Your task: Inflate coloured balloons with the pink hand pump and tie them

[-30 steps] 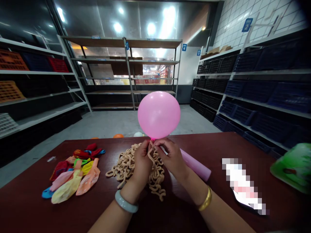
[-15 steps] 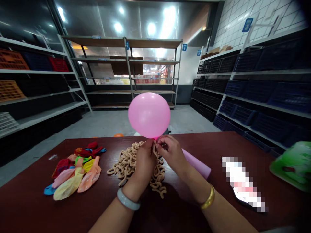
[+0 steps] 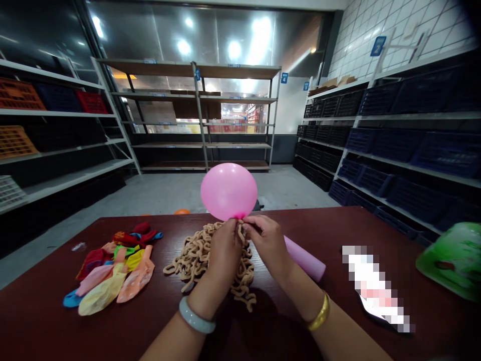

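Two-handed hold, centre: steady the pink balloon point(image 3: 229, 191) above the far side of the table point(image 3: 112, 336), left hand point(image 3: 225, 250) clamped at the neck point(image 3: 240, 216). Right hand point(image 3: 268, 245) just beside, fingertips at the tan cord point(image 3: 199, 248) — pinch unclear from this view. Work gently; avoid straining the neck.

There are one left hand point(image 3: 224, 255), one right hand point(image 3: 268, 245), two bangles point(image 3: 196, 317), one inflated pink balloon point(image 3: 229, 191), one heap of tan cord point(image 3: 197, 253), one lilac tube point(image 3: 305, 259) and one green packet point(image 3: 453, 263). The limp balloons point(image 3: 103, 293) number several, overlapping too much for an exact count.
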A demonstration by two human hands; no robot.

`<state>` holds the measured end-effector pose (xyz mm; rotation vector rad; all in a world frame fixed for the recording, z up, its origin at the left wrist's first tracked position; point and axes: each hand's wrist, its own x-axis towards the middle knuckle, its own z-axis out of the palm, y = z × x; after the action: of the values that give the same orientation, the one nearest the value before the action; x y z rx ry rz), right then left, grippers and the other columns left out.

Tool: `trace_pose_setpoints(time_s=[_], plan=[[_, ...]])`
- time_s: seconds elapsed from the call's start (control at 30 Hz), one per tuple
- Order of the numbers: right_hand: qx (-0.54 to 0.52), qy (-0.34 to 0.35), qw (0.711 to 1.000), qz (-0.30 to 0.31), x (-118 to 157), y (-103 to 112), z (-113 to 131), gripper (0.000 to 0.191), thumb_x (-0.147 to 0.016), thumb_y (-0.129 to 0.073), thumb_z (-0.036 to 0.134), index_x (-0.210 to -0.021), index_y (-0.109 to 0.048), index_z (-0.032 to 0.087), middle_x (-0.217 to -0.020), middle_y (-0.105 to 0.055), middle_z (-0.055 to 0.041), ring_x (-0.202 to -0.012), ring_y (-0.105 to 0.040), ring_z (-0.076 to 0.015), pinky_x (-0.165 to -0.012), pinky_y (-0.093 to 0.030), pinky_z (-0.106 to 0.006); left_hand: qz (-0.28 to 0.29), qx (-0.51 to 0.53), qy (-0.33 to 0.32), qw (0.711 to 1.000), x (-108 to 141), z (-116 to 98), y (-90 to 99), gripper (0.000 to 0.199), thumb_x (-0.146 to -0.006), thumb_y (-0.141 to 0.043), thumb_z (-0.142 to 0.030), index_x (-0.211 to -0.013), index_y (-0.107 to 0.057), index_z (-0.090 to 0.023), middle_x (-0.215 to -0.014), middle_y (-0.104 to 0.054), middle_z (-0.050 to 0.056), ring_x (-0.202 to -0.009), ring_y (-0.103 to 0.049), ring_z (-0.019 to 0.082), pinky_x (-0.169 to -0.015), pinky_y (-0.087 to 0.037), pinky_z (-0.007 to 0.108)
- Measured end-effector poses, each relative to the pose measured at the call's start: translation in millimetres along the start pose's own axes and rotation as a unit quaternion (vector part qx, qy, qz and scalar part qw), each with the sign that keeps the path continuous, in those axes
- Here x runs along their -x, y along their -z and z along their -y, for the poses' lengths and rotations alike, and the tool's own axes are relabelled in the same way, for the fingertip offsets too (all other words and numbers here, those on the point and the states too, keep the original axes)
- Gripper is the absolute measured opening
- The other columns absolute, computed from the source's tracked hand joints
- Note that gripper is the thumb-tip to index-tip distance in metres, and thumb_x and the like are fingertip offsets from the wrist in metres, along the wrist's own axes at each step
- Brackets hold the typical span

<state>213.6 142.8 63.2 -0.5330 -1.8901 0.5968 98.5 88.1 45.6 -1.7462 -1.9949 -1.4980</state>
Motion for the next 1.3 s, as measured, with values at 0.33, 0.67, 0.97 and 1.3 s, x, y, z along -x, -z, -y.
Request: trace_pose_setpoints(time_s=[0.33,0.67,0.97,1.3], plan=[[0.151,-0.031,0.987,-0.046,3.3,-3.3,4.7,0.005,-0.081,-0.057,0.019,-0.076,-0.056,0.02,-0.075,-0.062,-0.0024,-0.069,-0.058,-0.0178,-0.068,-0.042,-0.029,0.002,0.075,0.01,0.997,3.3,-2.1,-9.4,0.018,-0.091,-0.043,-0.024,-0.086,-0.059,-0.019,-0.079,-0.064,0.004,-0.071,-0.057,0.017,-0.065,-0.039,0.028],[0.086,0.056,0.994,-0.026,2.4,1.9,1.0,0.006,-0.087,-0.054,0.019,-0.083,-0.057,0.019,-0.079,-0.062,-0.0026,-0.073,-0.057,-0.0165,-0.069,-0.044,-0.028,-0.026,0.147,0.009,0.989,5.8,-2.4,-6.3,0.019,-0.093,-0.045,-0.027,-0.085,-0.061,-0.018,-0.078,-0.062,0.002,-0.07,-0.055,0.015,-0.066,-0.041,0.026],[-0.025,0.055,0.998,-0.005,3.1,2.2,4.2,0.013,-0.093,-0.047,0.023,-0.09,-0.06,0.022,-0.088,-0.065,-0.0046,-0.085,-0.06,-0.0177,-0.077,-0.049,-0.031,-0.033,0.241,0.052,0.969,7.1,-11.7,0.0,0.018,-0.091,-0.048,-0.028,-0.091,-0.063,-0.018,-0.08,-0.064,0.002,-0.073,-0.057,0.015,-0.067,-0.044,0.025],[-0.18,-0.097,0.979,0.019,1.0,-0.1,0.5,0.009,-0.082,-0.063,0.028,-0.086,-0.065,0.02,-0.084,-0.064,-0.0027,-0.072,-0.061,-0.0148,-0.062,-0.051,-0.026,-0.052,0.249,0.048,0.966,11.1,-9.5,-2.4,0.016,-0.089,-0.051,-0.026,-0.095,-0.065,-0.019,-0.085,-0.066,0.002,-0.077,-0.059,0.015,-0.072,-0.046,0.025]])
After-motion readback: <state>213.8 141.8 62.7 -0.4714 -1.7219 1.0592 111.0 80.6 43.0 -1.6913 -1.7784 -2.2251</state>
